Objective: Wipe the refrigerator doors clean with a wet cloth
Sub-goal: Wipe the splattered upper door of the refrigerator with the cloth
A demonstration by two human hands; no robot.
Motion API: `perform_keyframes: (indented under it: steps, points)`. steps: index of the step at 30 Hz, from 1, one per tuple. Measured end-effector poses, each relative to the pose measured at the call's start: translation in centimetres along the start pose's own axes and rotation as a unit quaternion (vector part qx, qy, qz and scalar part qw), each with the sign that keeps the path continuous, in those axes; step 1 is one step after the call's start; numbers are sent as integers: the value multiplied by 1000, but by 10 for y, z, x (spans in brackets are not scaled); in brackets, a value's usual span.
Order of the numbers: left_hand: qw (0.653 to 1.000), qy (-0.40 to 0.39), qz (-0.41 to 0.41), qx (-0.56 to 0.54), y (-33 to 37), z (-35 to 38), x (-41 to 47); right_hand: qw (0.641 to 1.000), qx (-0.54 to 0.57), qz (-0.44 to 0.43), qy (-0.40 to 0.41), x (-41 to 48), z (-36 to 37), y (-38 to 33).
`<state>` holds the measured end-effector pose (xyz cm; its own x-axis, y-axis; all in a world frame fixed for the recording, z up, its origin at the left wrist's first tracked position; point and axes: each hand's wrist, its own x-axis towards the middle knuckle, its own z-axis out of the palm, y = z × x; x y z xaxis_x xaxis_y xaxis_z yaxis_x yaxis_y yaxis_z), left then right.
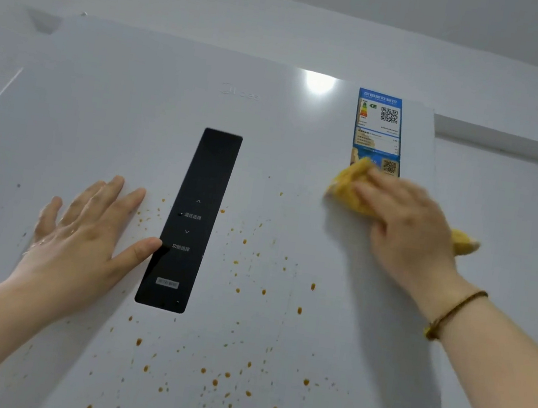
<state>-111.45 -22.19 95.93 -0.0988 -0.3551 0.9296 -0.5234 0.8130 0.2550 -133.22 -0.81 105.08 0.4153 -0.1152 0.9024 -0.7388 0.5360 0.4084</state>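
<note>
Evidently mid-wipe, the right hand [409, 230] presses the yellow cloth [349, 189] with flat fingers [379, 184] under the far-right label [377, 125] on the refrigerator door [129, 108], left hand [83, 233] splayed flat; the next sweep should come nearer, across the orange spatters [313, 286].

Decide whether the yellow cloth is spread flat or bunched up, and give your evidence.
Bunched up. The yellow cloth is crumpled under the right hand, with wads sticking out on either side of it.

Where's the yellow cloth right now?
In the head view, the yellow cloth is on the upper right of the fridge door, under the right hand, at the bottom of the blue label.
</note>
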Motion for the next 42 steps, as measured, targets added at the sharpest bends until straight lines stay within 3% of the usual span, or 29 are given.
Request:
perform_keyframes:
  steps: [2, 3, 6, 9, 12, 14, 17, 19, 23, 26, 28, 32, 34, 38, 40, 42]
  points:
    - [1000, -2, -3, -8, 1, -2, -1, 986, 19, 162, 23, 7, 1, 2]
    - [1000, -2, -2, -10, 1, -3, -2, 984, 13, 176, 42, 3, 4, -5]
    - [1000, -5, 11, -8, -2, -3, -2, 996, -12, 32, 87, -24, 15, -30]
    - [1000, -9, 15, -10, -6, -3, -1, 985, 19, -149, 84, -57, 18, -49]
    - [1000, -8, 13, -12, -6, -2, 0, 978, 20, -205, 46, -48, 13, -30]
    - [1000, -10, 11, -14, -5, -1, -1, 991, 10, -126, 52, -27, 13, -17]
    - [1000, -2, 9, -26, -3, 1, -2, 995, 4, 75, 72, -5, 17, -30]
    - [999, 1, 8, -36, -2, 1, -4, 992, 10, 96, 80, -5, 21, -55]
    - [999, 0, 14, -45, -4, -1, -4, 987, 52, -144, 56, -50, 23, -99]
    - [999, -6, 23, -39, -8, -1, -3, 975, 66, -208, 34, -43, 19, -90]
    - [999, -11, 26, -40, -10, -2, -3, 985, 49, -157, 53, -16, 19, -78]
    - [999, -17, 34, -33, -13, -3, -2, 993, 56, 97, 39, 25, 20, -78]
    - [999, -23, 36, -28, -14, -4, -1, 996, 38, 48, 59, 15, 26, -97]
    - [999, -26, 39, -26, -16, -4, -2, 983, 42, -172, 46, -26, 30, -116]
    - [999, -29, 40, -20, -15, -4, -2, 978, 49, -198, 40, -19, 27, -106]
    - [999, -33, 34, -20, -14, -4, -2, 988, 46, -139, 55, 1, 29, -95]
